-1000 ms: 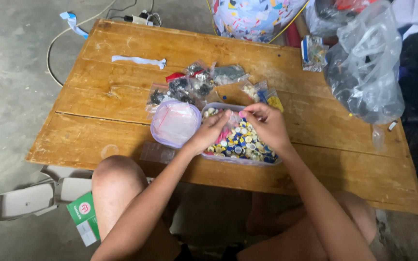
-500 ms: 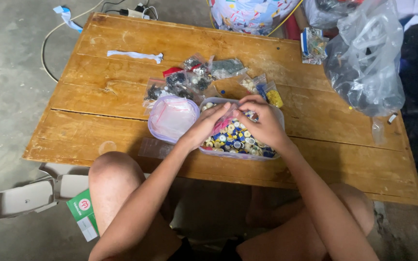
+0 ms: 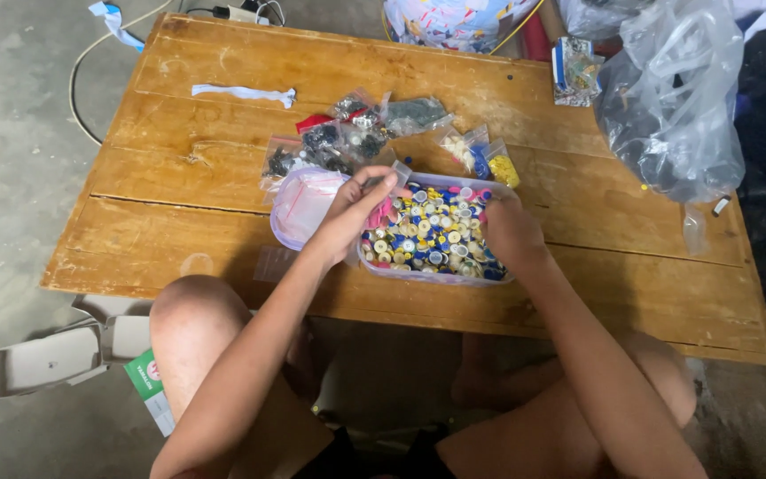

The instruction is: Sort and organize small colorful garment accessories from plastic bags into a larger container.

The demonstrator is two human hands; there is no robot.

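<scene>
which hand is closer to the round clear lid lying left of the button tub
Left. The left hand sits at the edge of the lid; the right hand is over the far side of the tub, well away from it.

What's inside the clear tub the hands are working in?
The clear tub holds small round pieces, mostly yellow, blue and white. The right hand and left hand cover its sides; lower layers are hidden.

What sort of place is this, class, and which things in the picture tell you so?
Probably an informal home sorting spot: a low wooden table on bare concrete floor, a tub of mixed small coloured pieces, and little sorted bags. The left hand and right hand work at the tub.
</scene>
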